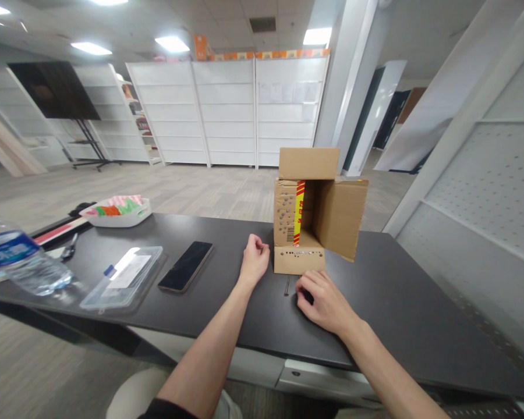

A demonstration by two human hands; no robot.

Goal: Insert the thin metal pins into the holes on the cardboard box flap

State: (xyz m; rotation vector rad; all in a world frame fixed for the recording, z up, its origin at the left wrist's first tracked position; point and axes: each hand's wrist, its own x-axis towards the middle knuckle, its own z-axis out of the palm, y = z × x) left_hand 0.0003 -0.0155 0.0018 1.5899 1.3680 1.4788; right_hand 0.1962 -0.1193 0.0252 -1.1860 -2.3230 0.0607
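An open cardboard box (284,212) stands on its side on the dark table, its opening turned towards me and flaps spread. Its front carries many small holes or studs and a strip of red and yellow tape. My left hand (255,261) is closed just left of the box, thumb and fingers pressed together; whatever they may hold is hidden. In front of the lower flap lies a thin screw (287,286), with part of another beside it. Right next to these, my right hand (323,297) rests on the table with curled fingers, their tips partly hidden.
Left of my hands lie a black phone (186,266) and a clear plastic case (124,278). A water bottle (20,256) and a white basket (117,218) with colourful contents stand farther left. A perforated white panel (484,192) borders the table's right side.
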